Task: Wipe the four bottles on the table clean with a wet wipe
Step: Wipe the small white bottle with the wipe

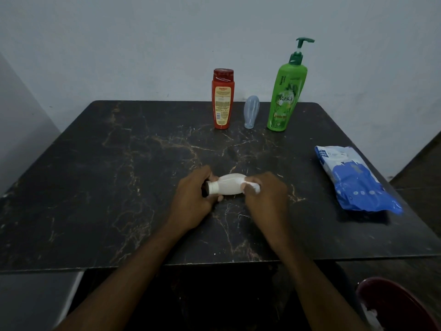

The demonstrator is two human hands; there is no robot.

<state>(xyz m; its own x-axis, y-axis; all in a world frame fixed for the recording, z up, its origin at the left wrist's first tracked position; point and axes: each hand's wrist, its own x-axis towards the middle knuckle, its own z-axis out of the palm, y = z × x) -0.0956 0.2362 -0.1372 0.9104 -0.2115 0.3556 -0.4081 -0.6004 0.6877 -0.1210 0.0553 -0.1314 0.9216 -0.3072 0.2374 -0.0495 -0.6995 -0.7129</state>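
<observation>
White bottle (229, 185) is held on its side over the table (119, 175) centre, slightly twd the near edge. Whether it rests on the top or is lifted just off can't be told. Cap end is gripped by the left hand (193, 199), fingers curled round the neck. Base end is covered by the right hand (265, 194), w/ the wet wipe (253, 186) pinched against the bottle; only a white fold is seen at the fingertips.

Handling (judged): small plastic btl, prob. light, walls likely thin, so hard squeezing is to be avoided. Once wetted it'll be slippery. Hold is best kept at neck/cap, w/ the wipe run along the body.

Other 3 are stood along the far edge, right of middle: red bottle (223, 99), small pale-blue bottle (251, 112) just beside it, green pump bottle (286, 96) at the right end of the row. Pale-blue one looks stood on its narrow end, so tippy. Pump btl is tall, to be taken round the body, not the pump. Wipes pack (355, 180) is laid near the right edge.
</observation>
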